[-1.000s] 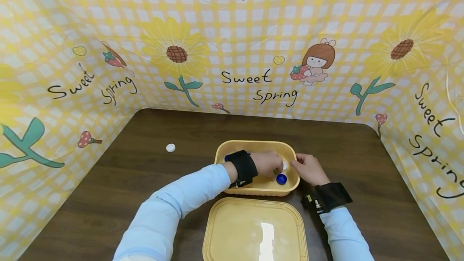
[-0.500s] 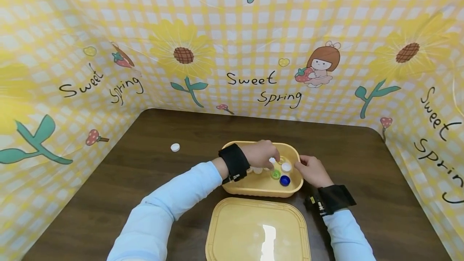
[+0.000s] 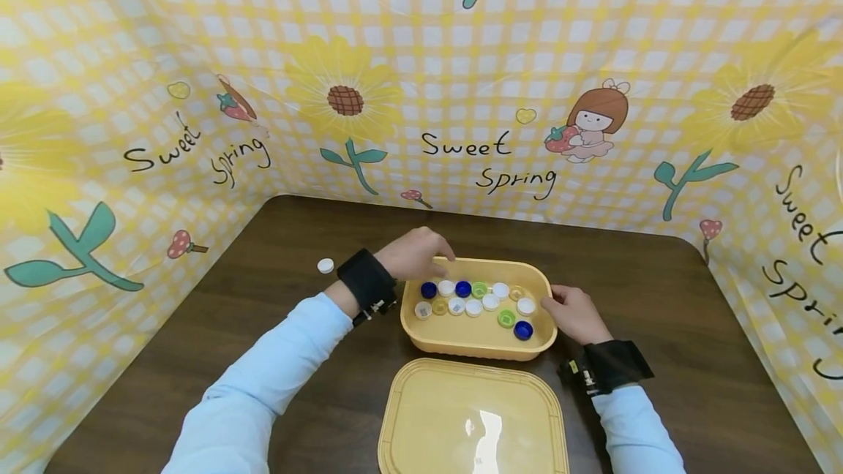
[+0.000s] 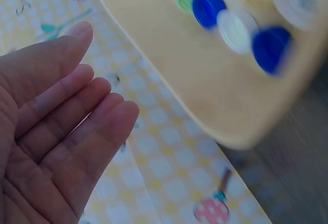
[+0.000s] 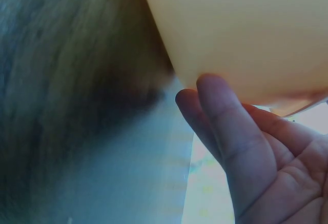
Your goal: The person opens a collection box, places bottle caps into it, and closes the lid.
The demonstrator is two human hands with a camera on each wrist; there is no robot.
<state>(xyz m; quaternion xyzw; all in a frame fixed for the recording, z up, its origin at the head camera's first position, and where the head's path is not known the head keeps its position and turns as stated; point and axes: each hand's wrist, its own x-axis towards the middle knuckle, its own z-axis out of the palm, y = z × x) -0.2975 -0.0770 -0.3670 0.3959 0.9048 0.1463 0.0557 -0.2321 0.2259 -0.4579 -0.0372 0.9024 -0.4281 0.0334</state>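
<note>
Near the far left corner of a yellow plastic box (image 3: 461, 346) hovers my left hand (image 3: 415, 253). In the left wrist view its fingers are loosely bent, apart from the thumb, and hold nothing. Several bottle caps lie in the box in uneven rows, among them a dark blue cap (image 3: 523, 330), a green cap (image 3: 506, 319), a white cap (image 3: 525, 306) and a clear yellowish cap (image 3: 516, 292). My right hand (image 3: 579, 314) holds the box at its right end, thumb and fingers at the rim. One more white cap (image 3: 326, 265) lies outside on the table, left of my left hand.
A flat yellow lid (image 3: 470, 415) lies in front of the box at the near side. The dark wooden table (image 3: 283, 371) is enclosed at the back and sides by a checked yellow cloth (image 3: 461, 57).
My left hand has left the caps inside the box and moved leftward to its far left corner, uncovering the caps. My right hand stays at the right end. The head view has shifted slightly.
</note>
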